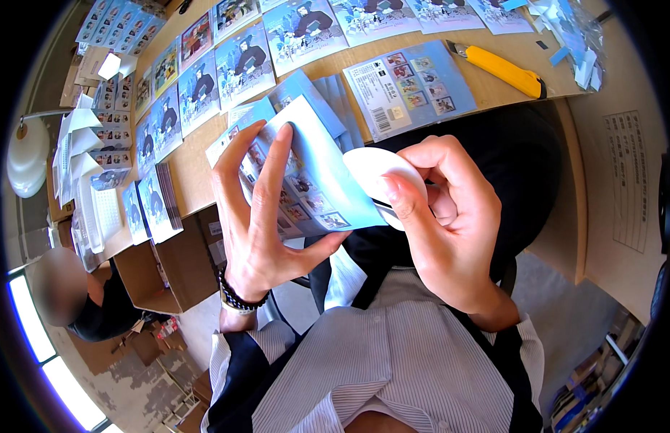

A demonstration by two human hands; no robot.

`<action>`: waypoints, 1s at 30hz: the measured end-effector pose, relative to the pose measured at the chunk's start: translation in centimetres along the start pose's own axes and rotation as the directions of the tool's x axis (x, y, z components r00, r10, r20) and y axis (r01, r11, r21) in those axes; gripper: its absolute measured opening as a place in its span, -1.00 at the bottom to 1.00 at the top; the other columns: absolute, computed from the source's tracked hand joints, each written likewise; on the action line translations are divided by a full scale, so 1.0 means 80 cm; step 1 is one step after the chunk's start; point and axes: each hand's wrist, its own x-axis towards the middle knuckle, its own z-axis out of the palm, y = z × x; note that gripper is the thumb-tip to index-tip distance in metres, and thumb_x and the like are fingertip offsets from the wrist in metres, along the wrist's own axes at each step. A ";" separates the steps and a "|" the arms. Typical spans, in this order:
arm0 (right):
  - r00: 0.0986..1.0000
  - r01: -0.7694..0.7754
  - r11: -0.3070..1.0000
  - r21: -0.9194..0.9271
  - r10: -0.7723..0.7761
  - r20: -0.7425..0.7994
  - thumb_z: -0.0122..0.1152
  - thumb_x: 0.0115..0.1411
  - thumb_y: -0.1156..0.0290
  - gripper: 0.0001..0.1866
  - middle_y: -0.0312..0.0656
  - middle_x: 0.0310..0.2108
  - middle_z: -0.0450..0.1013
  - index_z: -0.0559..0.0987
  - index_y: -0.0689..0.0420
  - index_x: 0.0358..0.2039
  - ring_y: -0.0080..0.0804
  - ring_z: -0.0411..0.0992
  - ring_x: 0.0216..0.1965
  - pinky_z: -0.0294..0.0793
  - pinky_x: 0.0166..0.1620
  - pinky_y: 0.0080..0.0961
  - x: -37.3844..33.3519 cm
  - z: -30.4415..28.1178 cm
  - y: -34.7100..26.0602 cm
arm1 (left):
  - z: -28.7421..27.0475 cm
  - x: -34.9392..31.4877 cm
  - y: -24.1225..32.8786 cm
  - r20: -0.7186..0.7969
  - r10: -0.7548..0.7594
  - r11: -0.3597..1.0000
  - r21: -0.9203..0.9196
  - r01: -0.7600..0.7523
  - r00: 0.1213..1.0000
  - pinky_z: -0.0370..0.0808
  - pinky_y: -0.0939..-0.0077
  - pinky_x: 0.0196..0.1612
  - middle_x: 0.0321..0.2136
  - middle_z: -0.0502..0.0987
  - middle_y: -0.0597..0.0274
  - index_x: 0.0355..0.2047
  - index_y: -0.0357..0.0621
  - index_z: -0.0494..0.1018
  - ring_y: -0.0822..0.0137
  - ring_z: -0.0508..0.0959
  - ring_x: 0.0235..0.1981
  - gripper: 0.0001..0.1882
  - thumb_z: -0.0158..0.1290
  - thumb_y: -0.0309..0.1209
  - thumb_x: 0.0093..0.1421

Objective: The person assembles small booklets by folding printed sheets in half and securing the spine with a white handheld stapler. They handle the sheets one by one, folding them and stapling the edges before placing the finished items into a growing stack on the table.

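Note:
My left hand [254, 220] is closed on a blue printed sleeve [335, 191], its fingers spread along one face and the thumb under the lower edge. Small pictures are printed on the sleeve, which is tilted above my lap. Between the thumb and fingers of my right hand [454, 209] is a white rounded flat tool [367, 167], pressed against the sleeve's right corner. A dark slit shows on the tool where the two meet. Just beyond my hands, another blue sleeve [443, 79] with a barcode lies flat at the table's near edge.
A yellow utility knife [501, 71] lies on the wooden table [324, 68] at right. Rows of printed packets [245, 65] cover the far side. A clear bag of blue and white scraps [580, 47] sits far right. An open cardboard box [162, 270] and another person [97, 296] are at left.

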 end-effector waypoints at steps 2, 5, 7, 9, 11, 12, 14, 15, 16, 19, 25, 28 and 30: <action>1.000 -0.009 1.000 0.017 0.009 -0.017 0.20 0.34 0.50 -0.85 -0.26 -0.33 0.43 0.47 0.33 -0.22 -0.73 0.36 -0.34 0.36 -0.31 -0.76 0.002 0.001 0.002 | 0.004 -0.005 0.000 -0.015 -0.015 0.999 -0.039 0.015 1.000 0.32 0.02 0.20 0.18 0.23 -0.10 0.32 -0.22 0.23 -0.05 0.34 0.20 0.25 0.54 0.07 -0.34; 1.000 0.009 1.000 0.013 -0.009 0.012 0.21 0.34 0.48 -0.84 -0.27 -0.34 0.44 0.48 0.33 -0.23 -0.72 0.37 -0.34 0.36 -0.30 -0.76 0.010 -0.008 0.002 | 0.002 -0.019 -0.006 -0.022 -0.128 0.969 -0.216 0.121 0.991 0.31 0.11 0.20 0.16 0.21 0.00 0.30 -0.28 0.16 0.09 0.32 0.18 0.39 0.52 0.24 -0.44; 0.999 -0.016 1.000 0.021 0.015 0.052 0.26 0.31 0.45 -0.82 -0.27 -0.34 0.44 0.49 0.31 -0.25 -0.72 0.37 -0.36 0.36 -0.28 -0.74 0.011 -0.015 0.004 | -0.005 -0.022 -0.011 0.028 -0.233 0.912 -0.340 0.228 0.972 0.39 0.20 0.15 0.11 0.34 -0.04 0.27 -0.28 0.19 0.15 0.42 0.13 0.26 0.57 0.02 -0.38; 0.994 -0.023 0.999 -0.025 0.025 0.107 0.28 0.30 0.44 -0.81 -0.28 -0.36 0.44 0.49 0.30 -0.27 -0.72 0.37 -0.37 0.36 -0.28 -0.74 0.009 -0.021 0.003 | -0.016 -0.009 -0.005 0.277 -0.438 0.613 -0.604 0.509 0.855 0.54 0.42 -0.04 -0.07 0.58 -0.01 0.23 -0.27 0.25 0.31 0.61 -0.10 0.09 0.59 -0.22 -0.28; 0.990 -0.031 0.999 -0.041 0.036 0.138 0.33 0.24 0.46 -0.83 -0.28 -0.40 0.43 0.51 0.28 -0.35 -0.71 0.33 -0.43 0.29 -0.34 -0.73 0.007 -0.027 -0.004 | -0.029 -0.003 -0.035 0.522 -0.282 0.553 -0.597 0.581 0.805 0.54 0.58 -0.29 -0.36 0.66 0.18 -0.03 -0.31 0.51 0.47 0.62 -0.39 -0.31 0.53 -0.30 -0.14; 0.984 0.026 0.994 -0.103 -0.007 0.180 0.33 0.22 0.48 -0.84 -0.28 -0.42 0.43 0.52 0.28 -0.36 -0.70 0.31 -0.46 0.26 -0.37 -0.72 0.007 -0.032 -0.007 | -0.036 0.001 -0.039 0.655 -0.187 0.553 -0.546 0.630 0.732 0.50 0.64 -0.39 -0.44 0.67 0.23 -0.14 -0.33 0.59 0.54 0.59 -0.48 -0.48 0.50 -0.33 -0.08; 0.961 0.142 0.961 -0.239 -0.076 0.265 0.34 0.17 0.52 -0.87 -0.27 -0.45 0.42 0.54 0.27 -0.38 -0.68 0.26 -0.50 0.19 -0.44 -0.70 0.013 -0.040 -0.006 | -0.027 -0.006 -0.041 0.659 -0.184 0.539 -0.553 0.635 0.729 0.38 0.68 -0.50 -0.51 0.66 0.27 -0.31 -0.34 0.66 0.65 0.50 -0.54 -0.72 0.43 -0.41 0.03; 0.955 0.126 0.947 -0.294 -0.035 0.294 0.35 0.15 0.54 -0.89 -0.27 -0.46 0.42 0.57 0.26 -0.37 -0.67 0.23 -0.56 0.14 -0.49 -0.66 0.015 -0.046 -0.009 | -0.024 -0.010 -0.039 0.647 -0.175 0.532 -0.572 0.625 0.742 0.28 0.68 -0.55 -0.53 0.65 0.29 -0.31 -0.34 0.67 0.69 0.43 -0.56 -0.76 0.42 -0.44 0.05; 0.947 0.112 0.929 -0.352 0.007 0.320 0.35 0.13 0.55 -0.91 -0.28 -0.48 0.42 0.59 0.24 -0.37 -0.66 0.19 -0.61 0.10 -0.54 -0.63 0.016 -0.053 -0.012 | -0.022 -0.012 -0.040 0.658 -0.165 0.545 -0.560 0.624 0.735 0.27 0.67 -0.55 -0.54 0.65 0.30 -0.31 -0.33 0.67 0.69 0.42 -0.57 -0.76 0.41 -0.46 0.05; 0.916 0.093 0.920 -0.380 0.071 0.396 0.34 0.14 0.55 -0.90 -0.27 -0.52 0.38 0.57 0.26 -0.42 -0.63 0.21 -0.62 0.12 -0.54 -0.62 0.016 -0.065 -0.017 | -0.016 -0.014 -0.034 0.677 -0.137 0.536 -0.563 0.629 0.723 0.22 0.65 -0.58 -0.59 0.62 0.33 -0.30 -0.32 0.67 0.70 0.37 -0.61 -0.77 0.41 -0.47 0.05; 0.951 0.043 0.925 -0.378 0.078 0.299 0.31 0.17 0.53 -0.87 -0.26 -0.56 0.33 0.53 0.28 -0.44 -0.60 0.24 -0.61 0.17 -0.52 -0.60 0.015 -0.066 -0.012 | -0.002 -0.015 -0.016 0.698 -0.117 0.495 -0.576 0.651 0.707 0.24 0.63 -0.57 -0.63 0.60 0.30 -0.29 -0.31 0.67 0.68 0.37 -0.62 -0.77 0.40 -0.45 0.07; 0.957 0.045 0.934 -0.354 0.062 0.284 0.31 0.12 0.50 -0.85 -0.09 -0.58 0.39 0.51 0.27 -0.47 -0.22 0.35 -0.60 0.30 -0.49 -0.38 0.017 -0.054 -0.009 | 0.009 -0.020 -0.004 0.704 -0.010 0.622 -0.552 0.556 0.710 0.27 0.59 -0.60 -0.69 0.55 0.25 -0.30 -0.30 0.67 0.64 0.37 -0.68 -0.75 0.40 -0.40 0.07; 0.957 0.062 0.930 -0.361 0.046 0.285 0.31 0.12 0.52 -0.85 -0.13 -0.58 0.37 0.50 0.28 -0.48 -0.29 0.33 -0.60 0.26 -0.50 -0.42 0.019 -0.051 -0.011 | 0.016 -0.023 0.003 0.738 0.022 0.628 -0.534 0.565 0.674 0.28 0.58 -0.61 -0.71 0.53 0.23 -0.30 -0.31 0.66 0.62 0.36 -0.70 -0.74 0.40 -0.37 0.08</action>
